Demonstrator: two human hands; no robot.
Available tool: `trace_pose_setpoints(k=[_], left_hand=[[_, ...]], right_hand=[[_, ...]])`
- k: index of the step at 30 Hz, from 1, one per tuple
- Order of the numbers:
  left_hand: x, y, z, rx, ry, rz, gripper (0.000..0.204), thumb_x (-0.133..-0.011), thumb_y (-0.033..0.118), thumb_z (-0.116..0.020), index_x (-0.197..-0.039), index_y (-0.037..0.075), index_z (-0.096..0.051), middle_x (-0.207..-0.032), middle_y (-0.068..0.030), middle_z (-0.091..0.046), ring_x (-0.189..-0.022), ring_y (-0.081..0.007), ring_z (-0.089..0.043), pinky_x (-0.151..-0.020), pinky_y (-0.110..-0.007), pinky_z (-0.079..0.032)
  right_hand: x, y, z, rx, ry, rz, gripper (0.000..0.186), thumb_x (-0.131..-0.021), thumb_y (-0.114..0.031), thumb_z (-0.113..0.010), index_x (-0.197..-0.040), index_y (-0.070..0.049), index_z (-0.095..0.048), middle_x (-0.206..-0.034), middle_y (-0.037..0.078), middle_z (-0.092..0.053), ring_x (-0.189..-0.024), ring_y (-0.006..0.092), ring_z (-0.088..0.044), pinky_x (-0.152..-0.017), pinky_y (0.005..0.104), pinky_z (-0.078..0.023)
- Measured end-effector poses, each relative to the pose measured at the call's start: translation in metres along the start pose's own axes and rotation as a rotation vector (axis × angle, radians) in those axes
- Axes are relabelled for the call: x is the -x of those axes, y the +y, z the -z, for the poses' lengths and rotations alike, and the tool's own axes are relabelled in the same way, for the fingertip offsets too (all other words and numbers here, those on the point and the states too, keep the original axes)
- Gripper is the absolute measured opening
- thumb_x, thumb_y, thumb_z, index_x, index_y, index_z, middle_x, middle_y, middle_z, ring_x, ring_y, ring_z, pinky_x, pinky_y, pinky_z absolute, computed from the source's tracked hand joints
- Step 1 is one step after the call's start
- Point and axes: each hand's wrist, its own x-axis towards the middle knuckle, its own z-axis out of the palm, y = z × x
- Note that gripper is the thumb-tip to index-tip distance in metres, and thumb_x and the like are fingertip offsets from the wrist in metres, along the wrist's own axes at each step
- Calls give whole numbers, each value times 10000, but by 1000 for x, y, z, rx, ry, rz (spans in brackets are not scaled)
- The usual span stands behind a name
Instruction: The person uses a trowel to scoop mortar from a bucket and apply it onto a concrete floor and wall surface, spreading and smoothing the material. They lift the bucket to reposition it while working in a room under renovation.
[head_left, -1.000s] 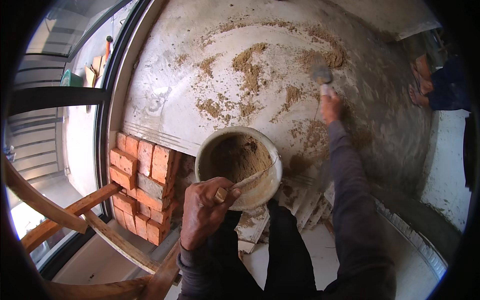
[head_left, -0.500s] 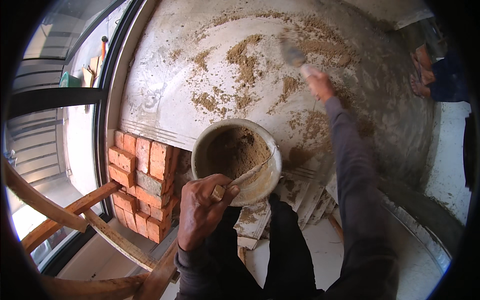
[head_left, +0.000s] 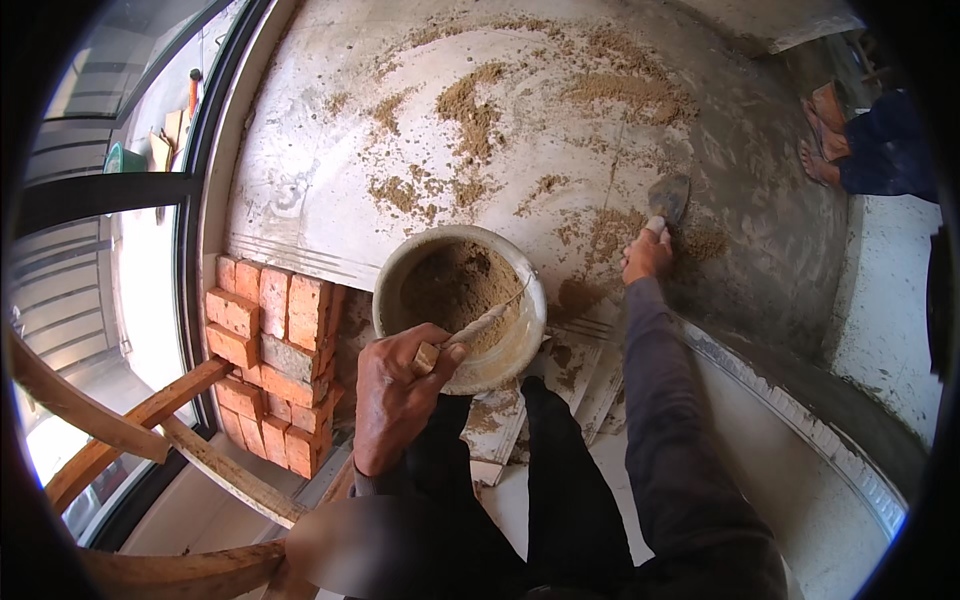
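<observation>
My left hand [head_left: 402, 393] is closed round the wooden grip of a rope-wrapped handle [head_left: 484, 326], which runs to the rim of a round bucket [head_left: 394, 283]. Damp brown mortar [head_left: 487, 289] lies inside the bucket. Out to the right, my right hand [head_left: 648, 252] grips a trowel [head_left: 669, 196] by its handle. The trowel's blade is flat and smeared grey, low over the floor beside scattered mortar. More mortar clumps [head_left: 468, 112] lie strewn over the pale floor [head_left: 310, 150] beyond the bucket.
Stacked red bricks [head_left: 308, 312] stand left of the bucket, with wooden bars [head_left: 235, 482] nearer me. A black-framed glass door [head_left: 190, 190] borders the left side. Another person's bare feet [head_left: 824, 140] rest at the far right. Steps [head_left: 590, 385] drop away below the bucket.
My right hand has swung the trowel nearer and to the right, from the far mortar to the floor right of the bucket. My left hand keeps its hold on the handle.
</observation>
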Motion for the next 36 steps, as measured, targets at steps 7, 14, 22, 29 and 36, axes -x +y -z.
trace_pose_setpoints(k=[7, 14, 22, 29, 36], left_hand=[[4, 0, 1, 36, -30, 60, 158, -872, 149, -731, -861, -3, -691, -635, -134, -629, -553, -205, -616, -552, -331, -470], [4, -3, -3, 22, -18, -24, 162, -872, 144, -734, -859, -10, -685, -641, -129, -630, -560, -200, -615, -558, -328, -472], [6, -6, -5, 47, 5, -7, 161, -876, 134, -728, -848, -15, -675, -619, -104, -603, -547, -179, -582, -546, -327, -451], [5, -2, -2, 63, -8, 54, 166, -881, 139, -723, -843, -16, -675, -594, -95, -574, -531, -143, -520, -533, -321, -428], [1, 3, -4, 57, 47, -20, 183, -877, 151, -723, -827, -17, -674, -581, -79, -552, -536, -115, -468, -518, -308, -387]], right_hand=[[44, -32, -80, 307, -724, 366, 507, -930, -302, -597, -1412, -150, -570, -670, 14, -517, -458, 85, -454, -376, 268, -360], [47, -30, -187, 754, -860, 1010, 551, -844, -223, -554, -1394, -207, -581, -1209, 179, -685, -871, 308, -716, -766, 414, -573], [12, -82, -181, 908, -310, 733, 259, -987, -322, -556, -1183, -187, -657, -1033, 105, -723, -952, 260, -721, -825, 406, -587], [-105, -55, -96, 489, -203, 326, 511, -977, -414, -559, -1350, -65, -583, -1236, 180, -668, -1067, 314, -675, -909, 389, -537], [-1, -4, -15, 20, -136, -35, 424, -1024, -440, -489, -1267, -99, -553, -597, 52, -479, -443, 158, -463, -365, 323, -344]])
